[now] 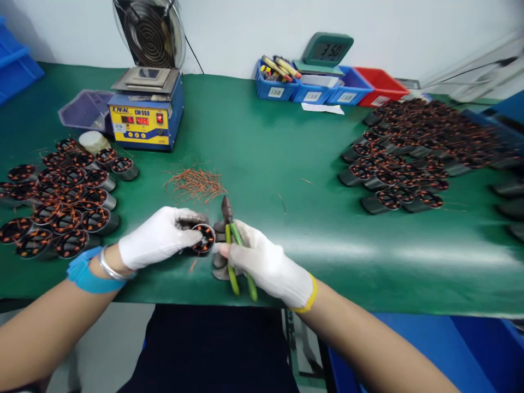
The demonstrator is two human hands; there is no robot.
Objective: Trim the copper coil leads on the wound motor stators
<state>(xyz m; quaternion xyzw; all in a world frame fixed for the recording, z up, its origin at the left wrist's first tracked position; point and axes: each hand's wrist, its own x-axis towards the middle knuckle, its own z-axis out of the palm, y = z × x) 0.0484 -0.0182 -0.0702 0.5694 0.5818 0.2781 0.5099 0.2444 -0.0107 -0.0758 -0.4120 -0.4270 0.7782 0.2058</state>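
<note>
My left hand (pixel 166 236), in a white glove with dark fingertips, is closed around a motor stator (pixel 203 240), a short dark cylinder with copper wire inside its rim. In my right hand (pixel 257 254), also gloved, I grip a pair of cutting pliers (pixel 237 240) with green handles. Their dark jaws point up and away, just right of the stator and apart from it. A heap of copper wire clippings (pixel 196 184) lies beyond my left hand. One short wire piece (pixel 192 266) rests below the stator.
Many similar stators (pixel 69 221) stand at the left, and more (pixel 403 177) crowd the right. At the back are a solder pot (pixel 143 123) under a fan (pixel 149 33), small blue bins (pixel 276 87), a red bin (pixel 380 87) and a clock (pixel 328 50).
</note>
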